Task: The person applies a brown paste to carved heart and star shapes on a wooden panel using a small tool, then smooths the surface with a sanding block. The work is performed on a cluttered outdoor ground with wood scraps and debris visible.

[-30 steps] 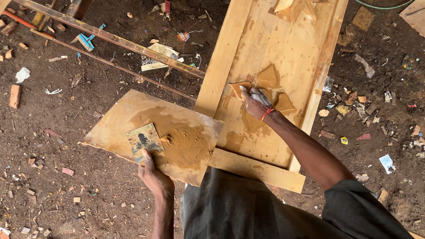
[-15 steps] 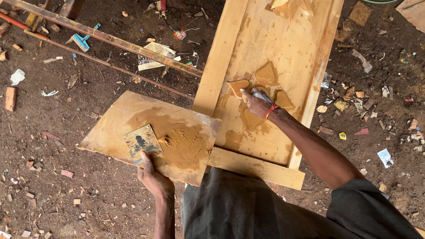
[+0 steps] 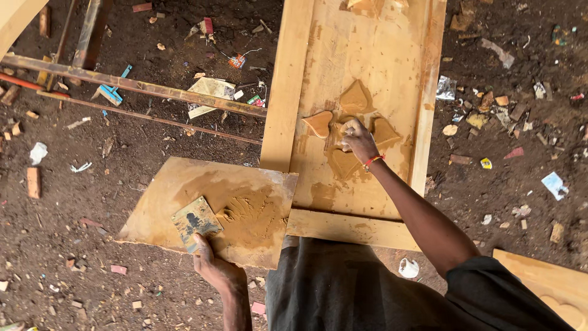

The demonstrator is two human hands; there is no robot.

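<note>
A pale wooden door panel (image 3: 392, 55) lies flat on the dirt, with a carved four-leaf ornament (image 3: 355, 98) coated in tan filler at its middle. My right hand (image 3: 357, 140) presses on that ornament, fingers curled over its centre; what it holds is hidden. A red band circles the wrist. My left hand (image 3: 214, 268) grips a flat square scraper (image 3: 195, 220) resting on a tan board (image 3: 165, 202). A mound of brown filler paste (image 3: 251, 211) sits on that board beside the scraper.
Rusty metal bars (image 3: 135, 86) cross the ground at upper left. Scraps of paper, wood chips and litter are strewn over the dark soil on both sides. Another pale wooden piece (image 3: 551, 282) shows at lower right. A small white object (image 3: 408, 268) lies near my knee.
My right hand has shifted slightly over the carved ornament, rubbing its centre. My left hand and the scraper stay on the board. The view has moved in closer.
</note>
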